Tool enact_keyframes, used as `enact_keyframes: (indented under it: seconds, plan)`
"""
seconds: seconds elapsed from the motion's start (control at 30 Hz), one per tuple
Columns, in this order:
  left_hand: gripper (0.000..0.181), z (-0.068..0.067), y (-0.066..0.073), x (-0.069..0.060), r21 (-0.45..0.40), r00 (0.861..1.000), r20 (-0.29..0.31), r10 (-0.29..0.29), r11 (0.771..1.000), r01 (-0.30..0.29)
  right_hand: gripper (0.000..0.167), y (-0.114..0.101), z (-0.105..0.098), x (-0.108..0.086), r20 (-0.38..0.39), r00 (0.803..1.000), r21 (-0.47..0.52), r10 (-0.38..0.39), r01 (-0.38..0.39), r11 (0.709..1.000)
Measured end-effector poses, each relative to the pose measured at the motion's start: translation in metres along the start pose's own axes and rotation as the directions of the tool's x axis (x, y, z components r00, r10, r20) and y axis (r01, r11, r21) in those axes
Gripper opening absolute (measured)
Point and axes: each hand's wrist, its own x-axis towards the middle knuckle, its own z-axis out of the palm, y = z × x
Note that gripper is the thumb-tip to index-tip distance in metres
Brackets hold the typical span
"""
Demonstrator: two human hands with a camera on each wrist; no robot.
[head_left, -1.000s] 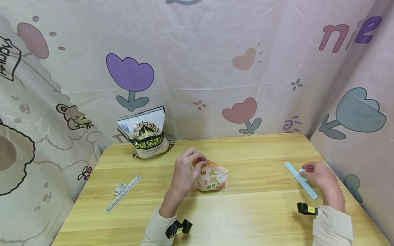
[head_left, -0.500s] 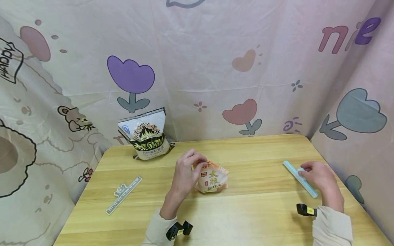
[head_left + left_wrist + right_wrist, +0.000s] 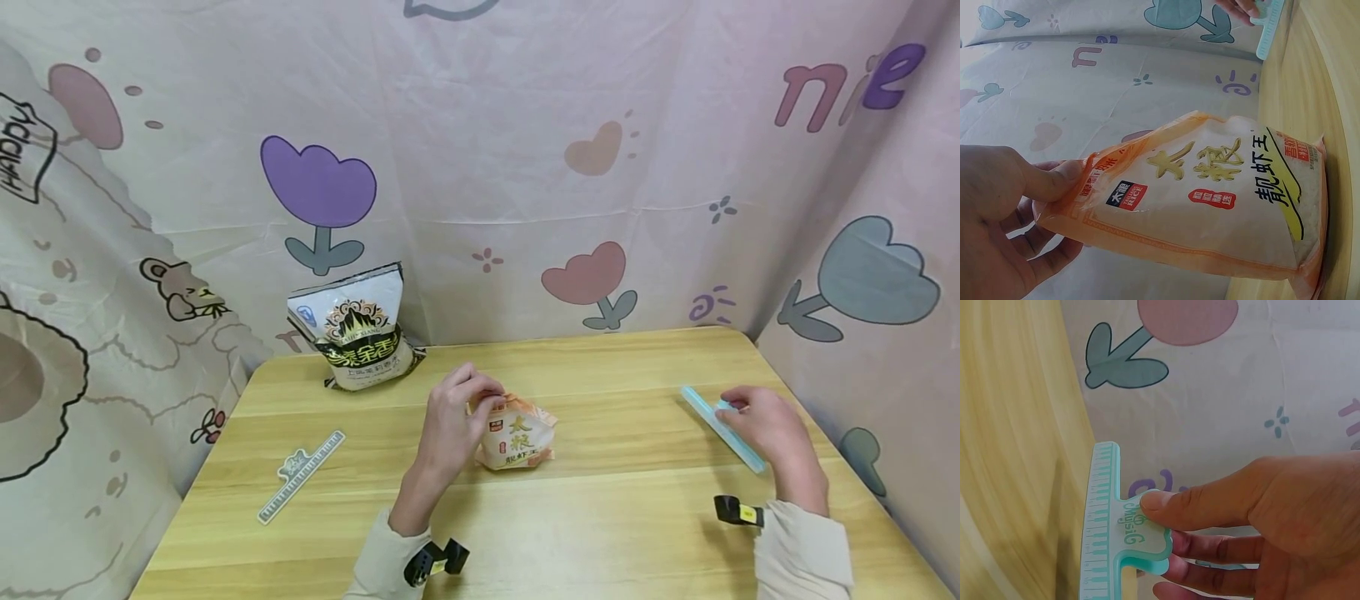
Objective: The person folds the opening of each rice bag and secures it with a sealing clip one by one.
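Observation:
My left hand (image 3: 452, 417) pinches the top corner of an orange and white rice bag (image 3: 517, 437), which stands on the table. In the left wrist view the thumb of the left hand (image 3: 1004, 206) lies on the bag's (image 3: 1204, 194) orange top edge, fingers behind it. At the right, my right hand (image 3: 772, 429) holds a light blue clip (image 3: 723, 429) by its handle. The right wrist view shows the clip's (image 3: 1100, 531) long ruler-like bar with piano-key print, and the right hand's (image 3: 1235, 519) thumb on the handle, fingers behind. A shadow lies on the table beside the bar.
A white and black rice bag (image 3: 363, 333) stands at the table's back left. A whitish clip with a keyboard-like bar (image 3: 300, 479) lies at the left of the wooden table (image 3: 600, 533). A printed curtain (image 3: 465, 167) hangs behind.
My right hand and the blue clip have moved slightly left and toward the back, and the clip now appears lifted off the table. The left hand and its bag have stayed almost still.

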Motion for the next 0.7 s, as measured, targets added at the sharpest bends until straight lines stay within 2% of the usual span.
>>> enact_keyframes:
  seconds: [0.3, 0.7]
  plan:
    - [0.016, 0.000, 0.000, 0.000, -0.003, 1.000, 0.003, -0.006, 1.000, 0.006, 0.039, -0.017, 0.002, -0.001, -0.049, 0.997, -0.019, -0.058, 0.058, 0.998]
    - [0.016, 0.000, 0.000, 0.000, -0.004, 1.000, 0.004, -0.011, 1.000, 0.011, 0.034, -0.039, -0.003, -0.007, -0.116, 0.984, -0.013, -0.136, 0.136, 0.991]
